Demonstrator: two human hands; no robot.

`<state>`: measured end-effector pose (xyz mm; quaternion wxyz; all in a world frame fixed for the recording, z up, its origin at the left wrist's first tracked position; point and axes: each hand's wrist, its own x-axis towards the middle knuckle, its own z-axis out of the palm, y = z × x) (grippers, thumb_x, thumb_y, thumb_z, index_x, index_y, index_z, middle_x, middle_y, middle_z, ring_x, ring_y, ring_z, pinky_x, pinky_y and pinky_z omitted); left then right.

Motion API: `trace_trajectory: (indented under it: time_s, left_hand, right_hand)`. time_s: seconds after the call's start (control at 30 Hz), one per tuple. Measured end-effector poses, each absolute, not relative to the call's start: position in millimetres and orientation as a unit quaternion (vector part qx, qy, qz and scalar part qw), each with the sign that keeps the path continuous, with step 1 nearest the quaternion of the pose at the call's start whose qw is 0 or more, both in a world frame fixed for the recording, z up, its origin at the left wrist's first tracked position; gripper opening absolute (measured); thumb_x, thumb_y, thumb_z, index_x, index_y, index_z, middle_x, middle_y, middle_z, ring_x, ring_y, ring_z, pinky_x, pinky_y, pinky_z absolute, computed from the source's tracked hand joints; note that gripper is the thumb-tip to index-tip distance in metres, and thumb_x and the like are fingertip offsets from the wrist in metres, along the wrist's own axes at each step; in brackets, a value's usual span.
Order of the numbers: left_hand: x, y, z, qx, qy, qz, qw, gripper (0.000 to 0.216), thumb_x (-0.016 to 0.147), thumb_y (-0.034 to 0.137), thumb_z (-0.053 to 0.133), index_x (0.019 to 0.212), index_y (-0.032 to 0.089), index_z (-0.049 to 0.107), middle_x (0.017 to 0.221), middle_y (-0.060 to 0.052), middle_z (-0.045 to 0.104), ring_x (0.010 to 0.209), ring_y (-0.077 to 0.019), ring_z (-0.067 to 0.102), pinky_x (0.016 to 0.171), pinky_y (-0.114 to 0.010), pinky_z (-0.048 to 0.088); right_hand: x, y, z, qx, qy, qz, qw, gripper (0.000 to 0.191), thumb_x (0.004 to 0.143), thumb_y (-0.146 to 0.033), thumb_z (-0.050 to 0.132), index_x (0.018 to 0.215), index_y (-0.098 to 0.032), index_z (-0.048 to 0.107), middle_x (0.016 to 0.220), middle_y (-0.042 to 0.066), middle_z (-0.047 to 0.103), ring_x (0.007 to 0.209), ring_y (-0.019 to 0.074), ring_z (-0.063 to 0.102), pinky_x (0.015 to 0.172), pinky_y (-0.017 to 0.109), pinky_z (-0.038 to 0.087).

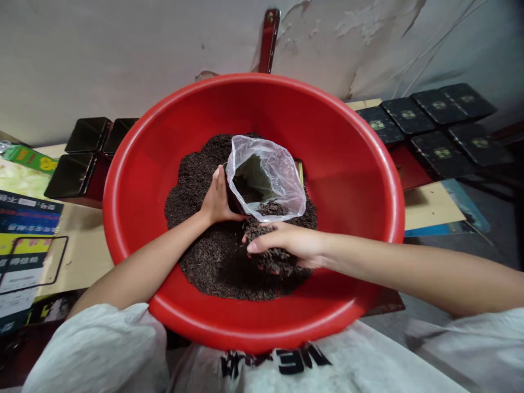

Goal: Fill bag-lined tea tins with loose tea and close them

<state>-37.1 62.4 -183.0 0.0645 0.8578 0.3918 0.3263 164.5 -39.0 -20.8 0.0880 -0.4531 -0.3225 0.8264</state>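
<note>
A big red plastic basin (347,164) sits in front of me with a heap of dark loose tea leaves (204,256) in its bottom. A clear plastic bag (270,169) stands open in the heap, partly filled with leaves. My left hand (216,199) grips the bag's left side and holds its mouth open. My right hand (282,245) is cupped around a handful of leaves just below the bag's mouth, fingers curled over them.
Black square tins stand behind the basin at the left (82,158) and at the right (434,128). Printed boxes and papers (24,240) lie on the table at the left. A peeling wall (164,43) closes the back.
</note>
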Motion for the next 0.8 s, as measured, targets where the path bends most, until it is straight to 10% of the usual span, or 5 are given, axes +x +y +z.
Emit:
trace_trajectory:
  time_s: [0.23,0.43,0.8]
  left_hand:
    - [-29,59,-175,0.852,0.367,0.370,0.045,0.153,0.042,0.081,0.071,0.144,0.016,-0.023,0.147,-0.028,0.013,0.136,-0.0493,0.023,0.102,-0.061,0.039]
    - [-28,58,-171,0.855,0.369,0.360,0.061,0.154,0.041,0.076,0.075,0.144,0.015,-0.023,0.147,-0.028,0.014,0.137,-0.0483,0.021,0.104,-0.062,0.037]
    - [-28,57,-169,0.855,0.377,0.352,0.055,0.156,0.040,0.072,0.078,0.142,0.016,-0.026,0.144,-0.028,0.014,0.135,-0.0502,0.022,0.101,-0.064,0.037]
  right_hand:
    - [185,-34,28,-0.447,-0.347,0.800,0.200,0.039,0.052,-0.025,0.080,0.084,-0.017,0.059,0.070,-0.002,0.061,0.063,0.0099,0.058,0.065,0.025,0.049]
    - [181,21,21,-0.488,-0.590,0.525,0.373,0.033,0.064,-0.031,0.073,0.088,-0.018,0.055,0.086,0.002,0.060,0.086,0.0173,0.059,0.082,0.035,0.049]
    - [166,40,-1,-0.449,-0.831,0.178,0.275,0.030,0.069,-0.009,0.059,0.097,-0.019,0.052,0.102,0.004,0.054,0.101,0.0201,0.052,0.094,0.040,0.042]
